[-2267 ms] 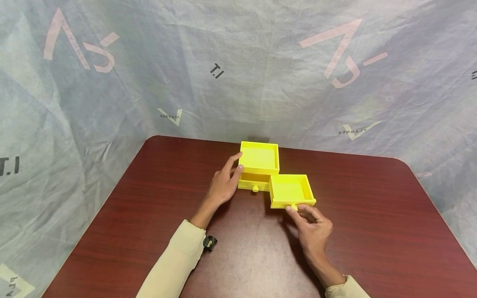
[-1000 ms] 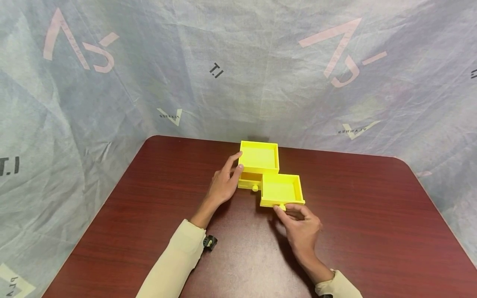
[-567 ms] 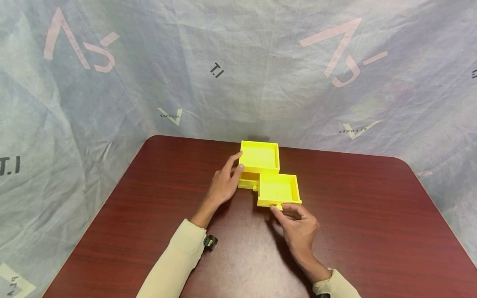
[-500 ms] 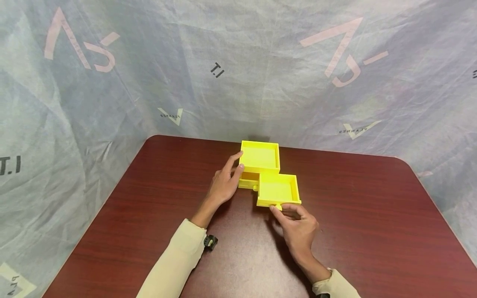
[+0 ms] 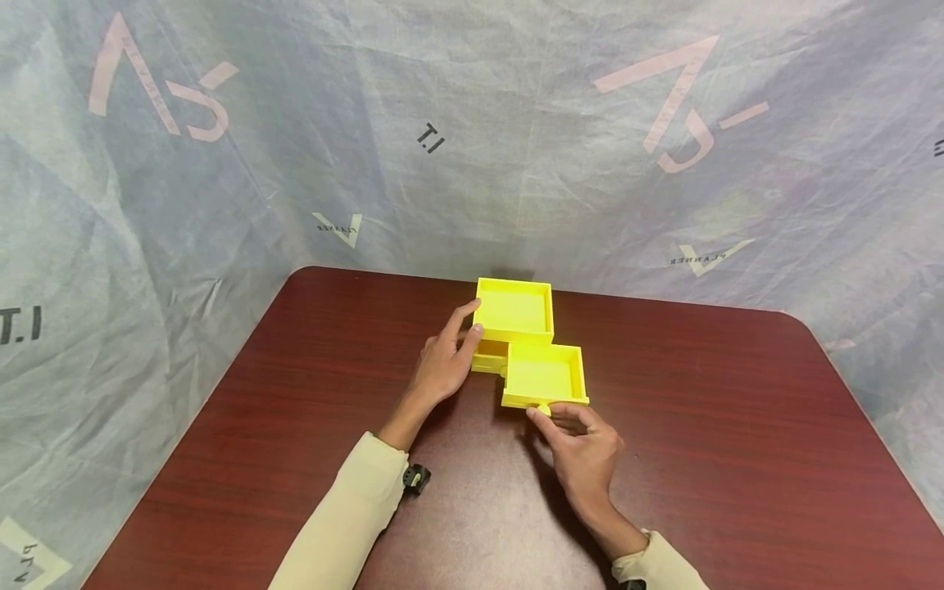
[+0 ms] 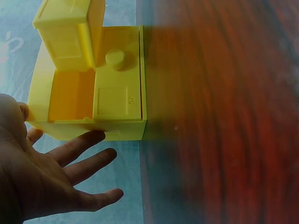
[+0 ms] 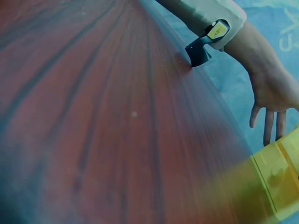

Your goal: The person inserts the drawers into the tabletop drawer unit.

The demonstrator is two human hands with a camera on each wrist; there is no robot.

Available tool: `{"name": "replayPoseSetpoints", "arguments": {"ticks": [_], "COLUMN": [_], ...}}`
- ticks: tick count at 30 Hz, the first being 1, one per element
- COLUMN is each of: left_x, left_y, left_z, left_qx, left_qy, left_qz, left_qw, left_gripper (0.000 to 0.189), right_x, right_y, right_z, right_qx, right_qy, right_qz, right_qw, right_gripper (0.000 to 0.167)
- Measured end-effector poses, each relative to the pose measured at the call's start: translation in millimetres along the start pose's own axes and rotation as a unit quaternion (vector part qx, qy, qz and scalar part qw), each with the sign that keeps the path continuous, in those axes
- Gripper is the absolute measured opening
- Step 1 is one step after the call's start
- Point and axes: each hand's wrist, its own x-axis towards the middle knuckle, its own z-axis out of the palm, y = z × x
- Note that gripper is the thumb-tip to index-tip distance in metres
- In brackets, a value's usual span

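Observation:
A small yellow cabinet point(image 5: 514, 306) with a tray-like top stands on the table. My left hand point(image 5: 441, 366) rests against its left side; in the left wrist view that hand's fingers are spread and extended, some touching the wall. With thumb and fingers, my right hand point(image 5: 586, 459) pinches the knob of a yellow drawer point(image 5: 544, 370), held in front of the cabinet and offset to the right. An upper slot point(image 6: 72, 95) is bare inside. Below it a second drawer point(image 6: 112, 100), marked 57 and with a round knob point(image 6: 115, 59), sits in the cabinet. The right hand is outside the right wrist view.
The dark red wooden table point(image 5: 737, 426) extends around both arms. Grey printed fabric point(image 5: 472, 164) hangs behind it and at both sides. A black wrist device point(image 5: 416, 479) sits at the left sleeve cuff.
My right hand has carried the drawer leftward, nearer to being in line with the cabinet, and it now covers more of the lower drawer's front. The left hand and cabinet stay put.

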Motion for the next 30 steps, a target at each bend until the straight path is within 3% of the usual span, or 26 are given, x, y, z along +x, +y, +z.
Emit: {"name": "replayPoseSetpoints", "arguments": {"ticks": [30], "left_x": [-0.1], "left_y": [1.4], "left_z": [-1.2], "left_qx": [0.004], "left_qy": [0.001], "left_qz": [-0.003], "left_qw": [1.0], "left_gripper": [0.049], "right_x": [-4.2], "right_y": [-7.3], "right_z": [15.4], "right_qx": [0.017], "right_qy": [-0.008], "right_qz": [-0.001], "right_qw": [0.9998], "right_gripper": [0.021]}}
